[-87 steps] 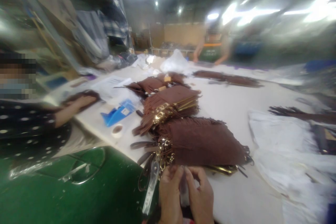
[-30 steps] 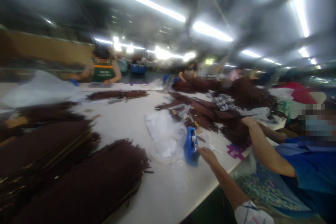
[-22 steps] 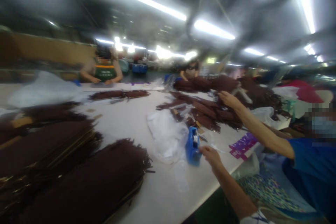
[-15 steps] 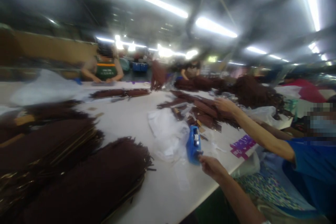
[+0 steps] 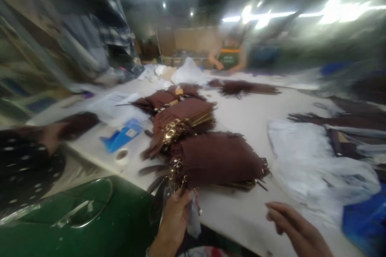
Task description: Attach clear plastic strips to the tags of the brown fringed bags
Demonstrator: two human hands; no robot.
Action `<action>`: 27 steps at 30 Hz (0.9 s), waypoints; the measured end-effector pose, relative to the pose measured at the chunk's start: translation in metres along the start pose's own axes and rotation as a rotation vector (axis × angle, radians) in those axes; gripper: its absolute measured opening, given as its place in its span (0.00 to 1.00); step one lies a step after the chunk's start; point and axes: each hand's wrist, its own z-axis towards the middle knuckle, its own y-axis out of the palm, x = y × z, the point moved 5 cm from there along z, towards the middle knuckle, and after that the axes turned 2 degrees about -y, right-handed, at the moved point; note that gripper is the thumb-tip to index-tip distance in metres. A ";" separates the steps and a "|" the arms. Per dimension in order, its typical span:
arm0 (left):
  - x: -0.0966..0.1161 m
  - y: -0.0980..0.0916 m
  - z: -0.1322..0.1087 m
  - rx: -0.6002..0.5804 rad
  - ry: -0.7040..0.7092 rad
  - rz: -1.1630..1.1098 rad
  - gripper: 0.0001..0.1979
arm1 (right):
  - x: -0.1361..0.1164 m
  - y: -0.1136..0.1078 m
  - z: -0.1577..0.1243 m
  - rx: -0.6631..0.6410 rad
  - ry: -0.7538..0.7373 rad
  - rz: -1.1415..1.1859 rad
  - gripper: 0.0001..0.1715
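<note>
My left hand [image 5: 176, 217] is closed round a strap end with metal hardware at the near edge of the table. A small translucent plastic piece [image 5: 194, 219] hangs beside its fingertips. The strap's gold clasp [image 5: 183, 181] lies just beyond, by a stack of dark brown fringed bags [image 5: 221, 156]. My right hand [image 5: 297, 225] hovers over the table to the right, apart from the left. Its fingers reach leftward, slightly bent, and I see nothing in them; motion blur hides thin details. Behind the near stack lies another stack of brown bags [image 5: 187, 114] with gold hardware.
A crumpled white plastic bag [image 5: 322, 172] and a blue object [image 5: 366, 219] lie at the right. To the left are a blue tape dispenser [image 5: 123, 134] and a tape roll [image 5: 122, 155]. A co-worker's polka-dot sleeve [image 5: 27, 168] shows far left; another person [image 5: 229, 56] sits across the table.
The view has swung left. A hand reaching from the lower right, probably mine, was at a blue tape dispenser; now my right hand is away from it. My left hand has come into view.
</note>
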 end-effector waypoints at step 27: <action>-0.011 -0.010 0.013 -0.100 0.102 -0.017 0.14 | -0.157 0.170 0.010 -0.719 -0.599 -0.304 0.16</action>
